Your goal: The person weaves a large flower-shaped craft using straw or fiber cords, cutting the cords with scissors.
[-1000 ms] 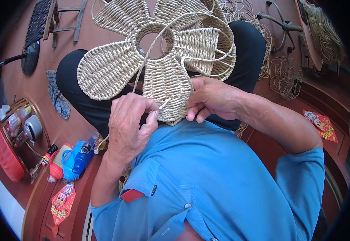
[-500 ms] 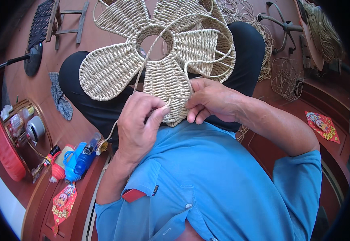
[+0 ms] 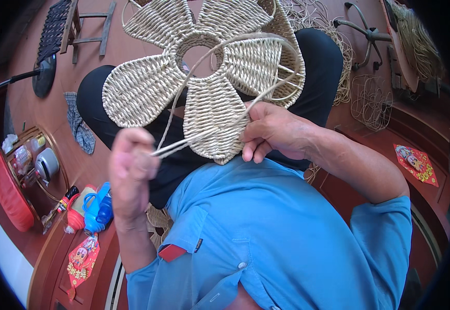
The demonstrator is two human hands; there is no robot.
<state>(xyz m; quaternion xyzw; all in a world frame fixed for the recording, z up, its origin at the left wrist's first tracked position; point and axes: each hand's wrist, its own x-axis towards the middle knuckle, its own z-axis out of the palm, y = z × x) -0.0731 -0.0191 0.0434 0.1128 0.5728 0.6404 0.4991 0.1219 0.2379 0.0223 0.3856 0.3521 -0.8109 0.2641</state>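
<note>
Across my lap lies a flower-shaped woven cord piece with rounded petals around an open ring. My right hand pinches the right edge of its nearest petal. Off to the left of that petal, my left hand, smeared by motion, is closed on a pale cord. Strands of this cord run taut from the left hand over the petal toward the right hand. The same cord makes a wide loop above the ring and right-hand petal. What the right fingertips press under the petal is hidden.
Loose cord lies heaped beyond my right knee, beside a wire frame and a chair base. At left are a wooden stool, a cloth, a rack of jars and blue bottles.
My left hand has moved left and toward me, away from the petal, drawing the cord out straight. The loop above the ring has shifted. My right hand stays at the petal's edge.
</note>
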